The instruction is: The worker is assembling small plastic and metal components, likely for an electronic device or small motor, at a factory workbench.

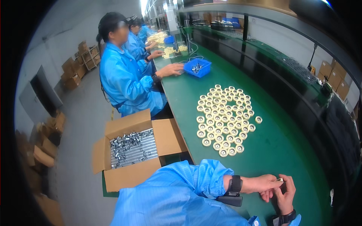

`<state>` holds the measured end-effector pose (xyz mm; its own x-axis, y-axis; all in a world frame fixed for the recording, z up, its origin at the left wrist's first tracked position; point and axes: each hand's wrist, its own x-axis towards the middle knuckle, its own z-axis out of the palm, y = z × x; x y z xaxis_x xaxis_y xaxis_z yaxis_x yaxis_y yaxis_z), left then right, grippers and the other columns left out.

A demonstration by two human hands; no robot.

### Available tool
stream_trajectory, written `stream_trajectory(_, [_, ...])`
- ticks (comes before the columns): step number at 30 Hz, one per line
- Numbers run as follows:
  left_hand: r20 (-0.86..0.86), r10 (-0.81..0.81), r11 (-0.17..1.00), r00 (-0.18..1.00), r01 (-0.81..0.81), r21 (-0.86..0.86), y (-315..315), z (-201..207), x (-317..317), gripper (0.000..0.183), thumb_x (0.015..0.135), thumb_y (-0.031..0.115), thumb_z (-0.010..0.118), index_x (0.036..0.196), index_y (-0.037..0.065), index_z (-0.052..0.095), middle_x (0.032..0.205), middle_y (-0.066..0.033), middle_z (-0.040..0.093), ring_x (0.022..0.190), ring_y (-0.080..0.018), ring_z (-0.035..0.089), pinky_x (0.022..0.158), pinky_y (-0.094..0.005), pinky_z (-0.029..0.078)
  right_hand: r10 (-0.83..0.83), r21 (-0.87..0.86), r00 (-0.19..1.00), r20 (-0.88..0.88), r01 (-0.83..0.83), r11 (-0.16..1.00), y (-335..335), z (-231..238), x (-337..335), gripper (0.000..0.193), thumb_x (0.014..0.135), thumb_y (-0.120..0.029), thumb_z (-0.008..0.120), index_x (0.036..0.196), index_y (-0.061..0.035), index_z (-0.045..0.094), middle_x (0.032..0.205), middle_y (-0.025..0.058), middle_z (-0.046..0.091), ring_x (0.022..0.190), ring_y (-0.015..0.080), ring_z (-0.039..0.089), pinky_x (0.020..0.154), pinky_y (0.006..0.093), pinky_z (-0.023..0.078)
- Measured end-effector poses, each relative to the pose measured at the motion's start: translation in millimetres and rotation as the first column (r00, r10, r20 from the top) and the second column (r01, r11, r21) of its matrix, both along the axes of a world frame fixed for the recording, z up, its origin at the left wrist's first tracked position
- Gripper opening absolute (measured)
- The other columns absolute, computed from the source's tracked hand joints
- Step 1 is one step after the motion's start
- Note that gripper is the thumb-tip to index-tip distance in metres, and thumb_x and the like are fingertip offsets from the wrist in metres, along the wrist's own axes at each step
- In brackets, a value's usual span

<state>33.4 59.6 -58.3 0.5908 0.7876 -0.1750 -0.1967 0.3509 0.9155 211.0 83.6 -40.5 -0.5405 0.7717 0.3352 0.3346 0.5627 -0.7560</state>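
Note:
My left hand (263, 184) and my right hand (286, 193) meet over the green bench at the lower right, fingers closed together. Between their fingertips a small cream-coloured part (279, 179) just shows; most of it is hidden by the fingers. Beyond my hands lies a broad cluster of cream, toothed round parts with metal centres (225, 119), flat on the bench, side by side. One such round part (258, 119) sits apart at the cluster's right side. Black bands circle both my wrists.
An open cardboard box (132, 177) of shiny metal sleeves stands left of the green bench (279, 150). Farther off is a blue bin (198, 67) with small metal pieces, near a co-worker's hand (170, 70). More people in blue sit along the bench. A dark rail (279, 79) borders its right side.

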Motion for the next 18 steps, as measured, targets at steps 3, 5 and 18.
stream_trajectory(3, [0.000,-0.008,1.000,1.000,0.008,0.016,0,3,-2,0.053,0.097,0.053,0.038,0.098,0.000,0.047,0.081,-0.0103,0.057,0.064,-0.0152,0.062,0.055,-0.0245,0.052,0.012,-0.019,1.000,0.010,-0.011,1.000,1,1,1,0.038,0.079,-0.016,0.068,0.113,0.0002,0.058,0.094,0.0078,0.053,0.081,0.0162,0.054,0.068,0.0261,0.044])
stream_trajectory(5, [0.000,-0.012,1.000,1.000,0.012,0.027,0,0,-1,0.053,0.097,0.052,0.038,0.098,0.000,0.047,0.082,-0.0104,0.057,0.064,-0.0152,0.062,0.055,-0.0246,0.052,0.062,0.092,0.998,-0.028,-0.059,0.994,1,-1,-1,0.041,0.079,-0.016,0.068,0.115,-0.0004,0.058,0.096,0.0093,0.054,0.085,0.0188,0.054,0.071,0.0278,0.045])
stream_trajectory(18, [-0.011,-0.054,0.998,0.998,0.055,0.030,2,-3,-4,0.055,0.098,0.051,0.037,0.099,-0.002,0.050,0.082,-0.0111,0.058,0.064,-0.0165,0.064,0.054,-0.0247,0.052,0.072,0.071,0.997,0.002,-0.072,0.995,1,1,0,0.044,0.078,-0.025,0.073,0.112,0.0001,0.061,0.094,0.0111,0.057,0.084,0.0216,0.056,0.073,0.0307,0.046])
